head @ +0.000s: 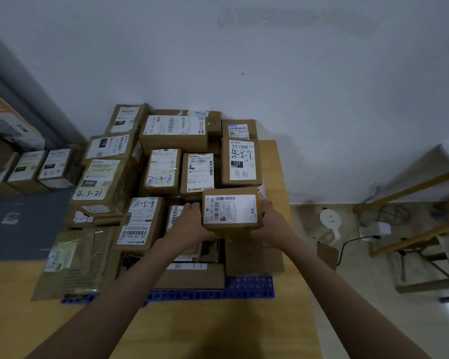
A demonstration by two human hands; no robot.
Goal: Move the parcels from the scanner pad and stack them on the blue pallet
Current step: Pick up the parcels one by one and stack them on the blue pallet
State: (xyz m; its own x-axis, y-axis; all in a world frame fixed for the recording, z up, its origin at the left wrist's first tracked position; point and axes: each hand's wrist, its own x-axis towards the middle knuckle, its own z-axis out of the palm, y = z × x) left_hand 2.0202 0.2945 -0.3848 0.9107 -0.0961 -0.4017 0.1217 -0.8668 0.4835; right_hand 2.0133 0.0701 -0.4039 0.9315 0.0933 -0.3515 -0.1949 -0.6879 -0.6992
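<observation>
While both hands press its opposite sides, left hand (192, 224) and right hand (272, 221) hold a labelled cardboard parcel (231, 211) over the right front of the crowded stack on the blue pallet (244, 287); small, stiff-walled and probably light, it looks easiest to grip by its side faces

Pallet (244, 286) packed with boxes (163, 172) left and rear, wall (270, 73) right behind. Free: bare cardboard (254, 255) at front-right corner, and tabletop (218, 327) in front of pallet.
</observation>
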